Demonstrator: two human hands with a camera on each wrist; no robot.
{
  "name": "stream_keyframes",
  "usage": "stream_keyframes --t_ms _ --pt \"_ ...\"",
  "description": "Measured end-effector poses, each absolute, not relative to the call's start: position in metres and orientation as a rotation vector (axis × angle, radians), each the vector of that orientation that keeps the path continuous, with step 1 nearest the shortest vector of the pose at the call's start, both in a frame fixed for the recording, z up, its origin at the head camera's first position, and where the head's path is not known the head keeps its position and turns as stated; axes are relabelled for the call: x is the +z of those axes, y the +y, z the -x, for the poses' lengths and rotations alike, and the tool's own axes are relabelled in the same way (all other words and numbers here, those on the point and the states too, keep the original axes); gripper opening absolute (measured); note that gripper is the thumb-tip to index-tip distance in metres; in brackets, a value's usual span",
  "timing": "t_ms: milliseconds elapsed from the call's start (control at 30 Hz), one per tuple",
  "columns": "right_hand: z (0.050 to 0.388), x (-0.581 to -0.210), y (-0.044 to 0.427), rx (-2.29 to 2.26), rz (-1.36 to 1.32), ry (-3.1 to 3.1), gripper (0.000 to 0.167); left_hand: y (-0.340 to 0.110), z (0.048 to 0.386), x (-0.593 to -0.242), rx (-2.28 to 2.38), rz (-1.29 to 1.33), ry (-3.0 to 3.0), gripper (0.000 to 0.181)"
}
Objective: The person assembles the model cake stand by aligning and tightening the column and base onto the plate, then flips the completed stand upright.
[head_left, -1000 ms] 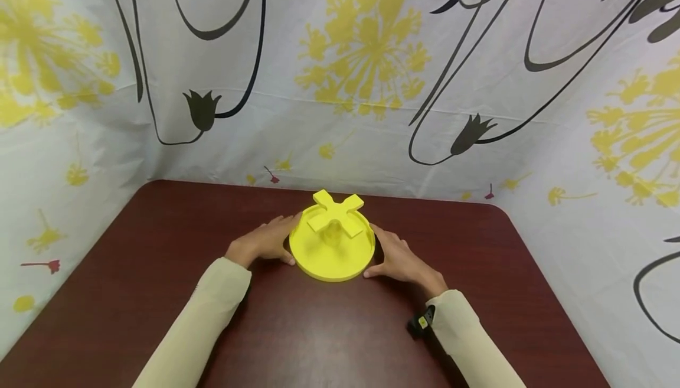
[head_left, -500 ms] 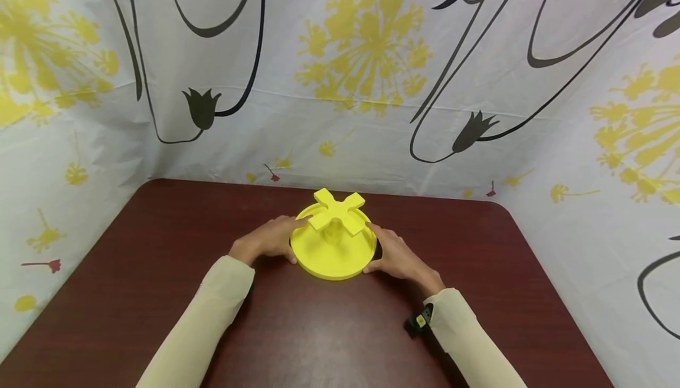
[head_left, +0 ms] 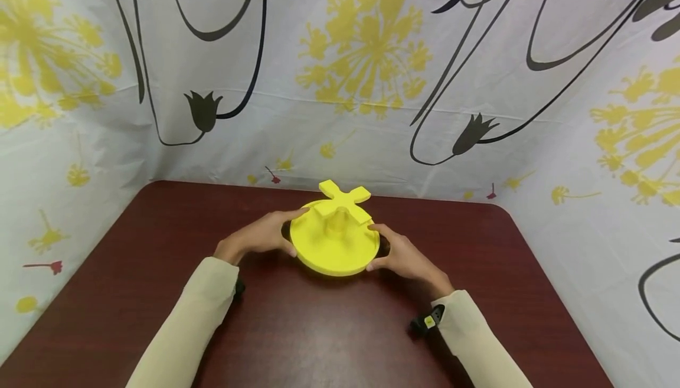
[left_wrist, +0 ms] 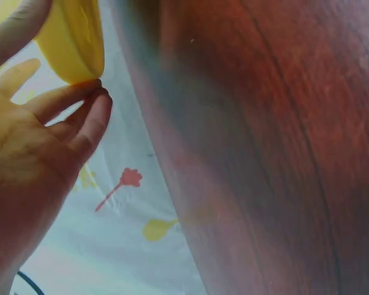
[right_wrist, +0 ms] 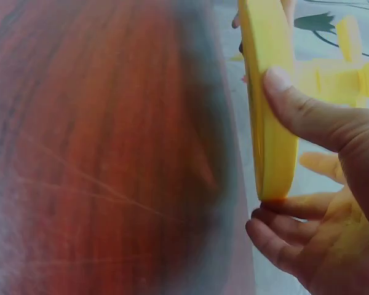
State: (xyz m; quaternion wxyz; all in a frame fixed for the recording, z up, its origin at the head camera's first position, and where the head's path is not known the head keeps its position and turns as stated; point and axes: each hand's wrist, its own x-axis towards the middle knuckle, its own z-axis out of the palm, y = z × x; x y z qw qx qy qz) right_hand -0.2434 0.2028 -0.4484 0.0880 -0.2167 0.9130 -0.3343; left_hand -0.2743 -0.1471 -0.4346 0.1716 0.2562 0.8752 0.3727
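A bright yellow round disc (head_left: 336, 255) with a raised rim carries a short central post topped by a flat four-armed cross (head_left: 345, 200). My left hand (head_left: 257, 237) grips its left edge, the thumb at the near side and the fingers spread along the far side and underneath. On the opposite edge my right hand (head_left: 408, 258) holds it the same way. The right wrist view shows the thumb pressing the rim and fingertips under the disc's edge (right_wrist: 277, 153). Both wrist views show the disc apart from the tabletop. Its underside is mostly hidden.
The dark red-brown wooden table (head_left: 319, 329) has rounded far corners. Behind and beside it hangs a white cloth (head_left: 255, 134) printed with yellow and grey flowers. A black wrist camera (head_left: 427, 320) sits below the right sleeve.
The yellow disc with its cross has risen slightly and shifted a little to the right, with both hands on it. My left wrist has moved slightly outward.
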Motion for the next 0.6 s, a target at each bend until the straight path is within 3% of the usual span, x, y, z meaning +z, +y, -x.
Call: stream_keyframes --t_ms 267,600 --pt "0.246 -0.44 0.211 -1.221 0.692 2.563 0.071 -0.157 0.269 -0.424 1.372 -0.716 2.377 0.091" --pt "0.246 -0.427 0.21 -1.408 0.664 2.473 0.04 -0.159 0.264 -0.416 1.473 -0.675 2.449 0.05"
